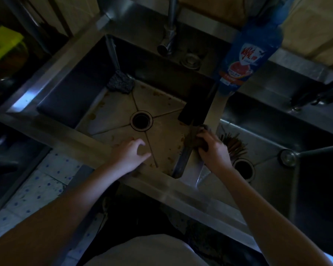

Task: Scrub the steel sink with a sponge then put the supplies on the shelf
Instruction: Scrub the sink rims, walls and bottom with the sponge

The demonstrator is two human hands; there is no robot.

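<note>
Left hand (132,156) slack, right hand (212,150) gripping sponge (203,145), scourer (120,83) in sink (65,96)

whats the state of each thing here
left basin: stained, drain uncovered
left hand: open, over left basin
right hand: gripping sponge
sponge: pressed on divider
bottle: standing upright
faucet: no water running
scourer: lying in basin corner
</note>
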